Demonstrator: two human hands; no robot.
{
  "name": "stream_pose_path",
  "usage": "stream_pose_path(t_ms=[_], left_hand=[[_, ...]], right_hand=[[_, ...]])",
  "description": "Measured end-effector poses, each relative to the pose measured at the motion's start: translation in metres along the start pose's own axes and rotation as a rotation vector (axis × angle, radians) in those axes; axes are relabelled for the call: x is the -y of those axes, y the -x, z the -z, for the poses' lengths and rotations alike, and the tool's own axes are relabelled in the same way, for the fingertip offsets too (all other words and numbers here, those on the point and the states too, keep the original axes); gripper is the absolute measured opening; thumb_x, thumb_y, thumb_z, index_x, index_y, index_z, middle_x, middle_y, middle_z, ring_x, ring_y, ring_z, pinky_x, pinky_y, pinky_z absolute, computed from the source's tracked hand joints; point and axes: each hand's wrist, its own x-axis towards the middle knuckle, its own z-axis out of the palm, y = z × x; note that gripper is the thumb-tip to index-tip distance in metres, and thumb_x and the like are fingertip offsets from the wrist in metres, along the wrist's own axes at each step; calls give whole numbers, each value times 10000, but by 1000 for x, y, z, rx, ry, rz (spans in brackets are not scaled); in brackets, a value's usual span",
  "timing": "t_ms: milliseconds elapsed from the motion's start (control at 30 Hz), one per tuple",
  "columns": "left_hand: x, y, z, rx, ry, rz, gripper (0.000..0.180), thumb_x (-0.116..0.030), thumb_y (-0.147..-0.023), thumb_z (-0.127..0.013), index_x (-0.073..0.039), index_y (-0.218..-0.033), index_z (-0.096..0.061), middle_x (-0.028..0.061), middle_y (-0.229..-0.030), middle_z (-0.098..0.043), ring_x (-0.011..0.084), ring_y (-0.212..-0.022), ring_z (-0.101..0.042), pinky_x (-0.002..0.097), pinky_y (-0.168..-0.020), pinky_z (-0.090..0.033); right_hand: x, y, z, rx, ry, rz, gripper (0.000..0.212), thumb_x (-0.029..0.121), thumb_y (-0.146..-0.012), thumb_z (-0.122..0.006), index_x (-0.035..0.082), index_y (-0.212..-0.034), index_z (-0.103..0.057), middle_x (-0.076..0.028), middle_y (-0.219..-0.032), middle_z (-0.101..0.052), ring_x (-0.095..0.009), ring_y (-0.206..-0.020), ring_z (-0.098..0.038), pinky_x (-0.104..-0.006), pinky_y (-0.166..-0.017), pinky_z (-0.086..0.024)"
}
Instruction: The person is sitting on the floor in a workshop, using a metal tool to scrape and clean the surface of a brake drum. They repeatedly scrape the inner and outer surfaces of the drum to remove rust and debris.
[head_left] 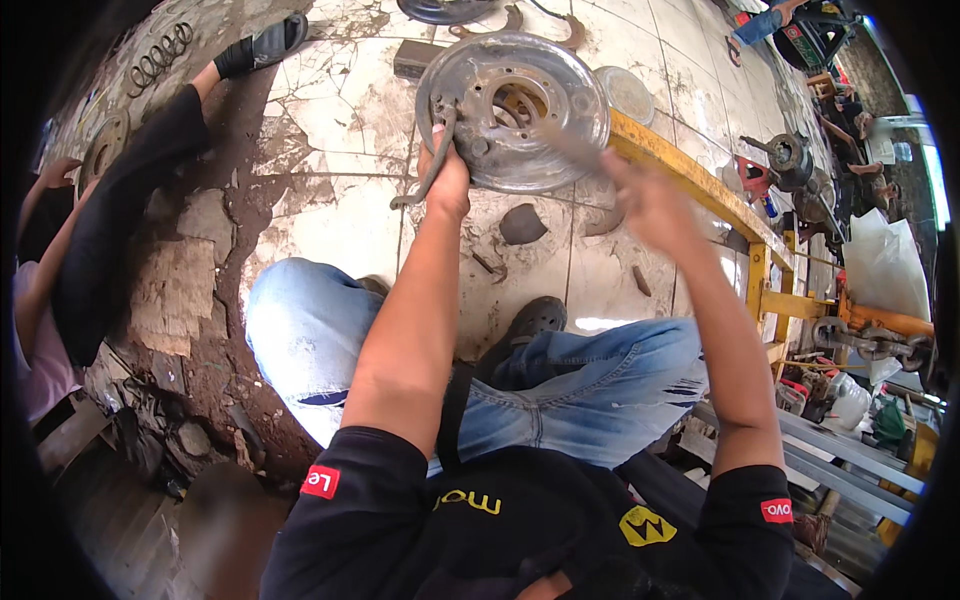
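- The dark metal disc (568, 112) stands at twelve o'clock, with a bent rod (438, 166) at its left side.
- The left hand (450, 182) touches the disc between seven and eight o'clock on its edge, the rod across the palm; I cannot tell whether the fingers, hidden beneath, are clamped.
- The right hand (650, 203), at two o'clock, has its fingers closed around a tool (575, 149), too blurred to identify.
- A yellow frame (700, 186) runs past the disc's four o'clock, crowding the right hand.
- A dark shard (523, 225) lies on the tiles at the disc's six.
- Another person's leg (135, 215) stretches at nine; a coil spring (160, 60) lies at ten.
- A clear bag (886, 265) hangs at three.
- The black shirt (560, 490) bears yellow chest lettering at six, a round yellow emblem at five, and red sleeve patches with white letters at four and between seven and eight.
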Motion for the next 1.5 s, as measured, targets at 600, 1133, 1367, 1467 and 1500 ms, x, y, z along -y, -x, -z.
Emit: stream_pose_path(t_ms=[600, 1133, 1367, 1467, 1500], left_hand=[[1, -4, 11, 11, 69, -10, 529, -429, -1060, -400, -99, -1471, -372, 125, -1421, -482, 267, -1280, -508, 401, -1061, -458], [2, -4, 14, -23, -11, -14, 515, -436, -1062, -390, -81, -1433, -416, 117, -1391, -505, 255, -1242, -538, 398, -1035, -483], [6, -10, 15, 14, 47, 0, 546, -451, -1059, -390, -77, -1456, -404, 123, -1403, -502, 252, -1258, -526, 372, -1050, -464], [9, -15, 16, -17, 23, -13, 544, -453, -1060, -386, -79, -1453, -409, 124, -1394, -509, 248, -1253, -531, 373, -1046, -466], [9, -13, 14, -19, 19, -18, 550, -456, -1055, -396, -68, -1444, -423, 131, -1375, -519, 244, -1238, -523, 377, -1047, -447]], right_hand=[[7, 4, 5, -246, -205, -135, 553, 187, -973, -576, 375, -1471, -427, -170, -1112, -626, -298, -922, -666, -427, -803, -568], [12, -13, -13, -179, -155, -163, 561, 144, -929, -598, 378, -1430, -502, -186, -1075, -627, -291, -870, -669, -418, -815, -560], [-11, 1, 3, -347, -384, -196, 493, 156, -939, -597, 328, -1398, -546, -213, -1109, -630, -351, -919, -669, -434, -868, -549], [37, 12, -11, -202, -337, 75, 465, 160, -947, -591, 269, -1397, -560, -219, -1103, -629, -357, -893, -664, -444, -852, -544], [30, 8, -15, -213, -252, -18, 461, 158, -946, -589, 272, -1393, -565, -222, -1115, -628, -357, -903, -666, -444, -849, -546]])
